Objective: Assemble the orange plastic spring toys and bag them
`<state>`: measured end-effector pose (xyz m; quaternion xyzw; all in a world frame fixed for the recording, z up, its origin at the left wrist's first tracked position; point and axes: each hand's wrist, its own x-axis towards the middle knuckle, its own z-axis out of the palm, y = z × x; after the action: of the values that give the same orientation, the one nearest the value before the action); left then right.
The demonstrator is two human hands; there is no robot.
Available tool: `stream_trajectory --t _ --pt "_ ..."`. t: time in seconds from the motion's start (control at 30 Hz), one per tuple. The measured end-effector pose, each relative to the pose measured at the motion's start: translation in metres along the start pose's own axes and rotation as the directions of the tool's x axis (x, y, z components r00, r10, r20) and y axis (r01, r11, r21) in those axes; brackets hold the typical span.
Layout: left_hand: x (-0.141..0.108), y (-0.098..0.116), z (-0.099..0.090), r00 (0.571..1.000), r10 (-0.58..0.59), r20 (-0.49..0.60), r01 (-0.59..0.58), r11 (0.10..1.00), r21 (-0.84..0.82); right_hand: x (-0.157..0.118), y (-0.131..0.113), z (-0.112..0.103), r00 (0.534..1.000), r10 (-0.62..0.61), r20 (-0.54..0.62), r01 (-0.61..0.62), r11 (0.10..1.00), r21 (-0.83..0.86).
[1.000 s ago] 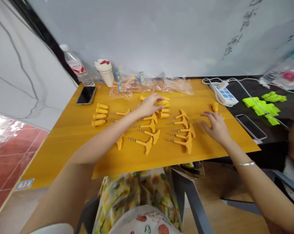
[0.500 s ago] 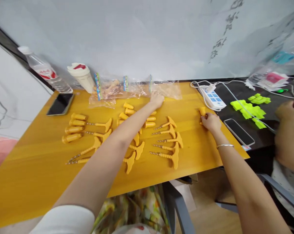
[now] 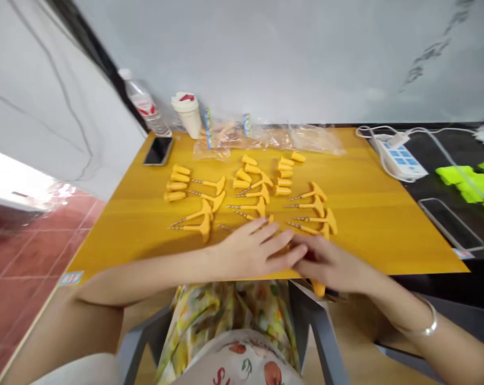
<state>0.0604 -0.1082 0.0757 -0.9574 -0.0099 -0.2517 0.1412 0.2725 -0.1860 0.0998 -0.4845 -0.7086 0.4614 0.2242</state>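
My left hand [image 3: 260, 248] lies near the table's front edge with its fingers spread, the fingertips touching or nearly touching my right hand. My right hand [image 3: 325, 262] is closed round a yellow tapered sleeve [image 3: 317, 287], mostly hidden; one end shows below the fingers. Just beyond my hands lie several yellow T-handled hand drills with twisted metal tips, a middle group [image 3: 255, 207] and a right group [image 3: 317, 206]. Another group of these drills [image 3: 204, 227] is to the left. Loose yellow sleeves lie in clusters at the left [image 3: 176, 186] and at the centre [image 3: 284, 174].
Clear plastic bags [image 3: 274, 136] line the back edge. A bottle [image 3: 147, 107], a lidded cup [image 3: 189, 115] and a phone [image 3: 158, 151] stand or lie at back left. A power strip [image 3: 402, 158], a second phone [image 3: 450, 223] and bright green pieces [image 3: 470, 184] are on the dark table at right.
My left hand has come back from the rear sleeves towards the front edge. My right hand has brought its yellow sleeve in from the right, beside the left hand. The view has swung left.
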Motion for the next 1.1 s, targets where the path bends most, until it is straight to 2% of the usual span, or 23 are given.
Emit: stream_trajectory --t 0.07,0.13,0.17,0.2,0.27,0.33,0.4,0.43,0.47,0.5,0.57,0.6,0.63,0.67,0.7,0.73,0.8,0.87,0.93,1.0,1.03,1.07,1.1 --pt "-0.045 0.025 -0.013 0.999 0.002 -0.032 -0.002 1.0 0.016 0.004 -0.018 0.042 0.988 -0.015 0.152 0.02 0.999 -0.033" --pt "-0.081 0.042 -0.022 0.998 -0.058 -0.011 0.058 0.998 0.0 0.01 -0.025 0.079 0.979 -0.014 0.203 0.066 0.966 -0.249" --pt "-0.095 0.048 -0.026 0.993 -0.116 0.025 0.117 0.993 -0.025 0.012 -0.026 0.095 0.981 -0.044 0.189 0.119 0.905 -0.408" --pt "-0.107 0.053 -0.03 0.981 -0.18 0.076 0.186 0.98 -0.069 0.014 -0.027 0.11 0.981 -0.107 0.164 0.183 0.8 -0.571" --pt "-0.125 0.061 -0.042 0.93 -0.298 0.216 0.342 0.917 -0.207 0.017 -0.031 0.133 0.943 -0.298 0.147 0.286 0.506 -0.814" --pt "-0.138 0.067 -0.055 0.869 -0.344 0.356 0.472 0.793 -0.385 0.017 -0.037 0.147 0.868 -0.455 0.201 0.344 0.257 -0.903" --pt "-0.15 0.071 -0.067 0.824 -0.348 0.447 0.559 0.626 -0.544 0.018 -0.045 0.152 0.777 -0.567 0.272 0.419 0.143 -0.897" --pt "-0.157 0.072 -0.071 0.813 -0.349 0.466 0.581 0.544 -0.605 0.018 -0.049 0.153 0.733 -0.618 0.284 0.462 0.147 -0.875" --pt "-0.163 0.073 -0.074 0.811 -0.356 0.465 0.586 0.487 -0.648 0.018 -0.051 0.152 0.707 -0.658 0.259 0.5 0.207 -0.841" --pt "-0.168 0.075 -0.075 0.814 -0.374 0.445 0.58 0.466 -0.668 0.018 -0.053 0.152 0.71 -0.676 0.194 0.528 0.33 -0.782" --pt "-0.177 0.076 -0.073 0.833 -0.43 0.35 0.55 0.566 -0.614 0.02 -0.052 0.152 0.815 -0.579 -0.003 0.499 0.705 -0.505" --pt "-0.18 0.077 -0.071 0.85 -0.45 0.274 0.524 0.673 -0.523 0.022 -0.05 0.154 0.892 -0.446 -0.076 0.413 0.87 -0.269" --pt "-0.182 0.077 -0.069 0.873 -0.452 0.181 0.486 0.78 -0.394 0.024 -0.047 0.156 0.956 -0.279 -0.095 0.28 0.96 -0.001" --pt "-0.182 0.077 -0.066 0.897 -0.433 0.087 0.44 0.862 -0.251 0.026 -0.044 0.158 0.993 -0.104 -0.052 0.114 0.961 0.252" --pt "-0.182 0.077 -0.064 0.918 -0.396 0.007 0.394 0.911 -0.118 0.028 -0.042 0.161 0.998 0.052 0.042 -0.065 0.891 0.45" --pt "-0.182 0.075 -0.062 0.932 -0.357 -0.055 0.357 0.934 -0.015 0.031 -0.04 0.163 0.972 0.173 0.162 -0.235 0.781 0.578" --pt "-0.182 0.071 -0.059 0.94 -0.315 -0.131 0.327 0.942 0.082 0.034 -0.039 0.167 0.885 0.286 0.368 -0.466 0.563 0.683" --pt "-0.183 0.067 -0.06 0.939 -0.319 -0.13 0.332 0.939 0.091 0.036 -0.039 0.168 0.853 0.287 0.436 -0.522 0.468 0.713" --pt "-0.187 0.064 -0.064 0.934 -0.35 -0.069 0.353 0.935 0.037 0.035 -0.039 0.169 0.894 0.241 0.377 -0.445 0.557 0.701" --pt "-0.191 0.062 -0.071 0.912 -0.397 0.103 0.408 0.903 -0.135 0.035 -0.038 0.171 0.96 0.11 0.257 -0.232 0.827 0.512" --pt "-0.193 0.061 -0.076 0.884 -0.413 0.216 0.461 0.847 -0.266 0.034 -0.038 0.173 0.98 -0.028 0.196 -0.036 0.949 0.314" --pt "-0.196 0.059 -0.08 0.848 -0.41 0.335 0.523 0.748 -0.408 0.035 -0.039 0.174 0.967 -0.204 0.155 0.198 0.979 0.058" --pt "-0.198 0.057 -0.084 0.809 -0.386 0.444 0.585 0.606 -0.539 0.036 -0.04 0.176 0.909 -0.389 0.152 0.414 0.886 -0.207"
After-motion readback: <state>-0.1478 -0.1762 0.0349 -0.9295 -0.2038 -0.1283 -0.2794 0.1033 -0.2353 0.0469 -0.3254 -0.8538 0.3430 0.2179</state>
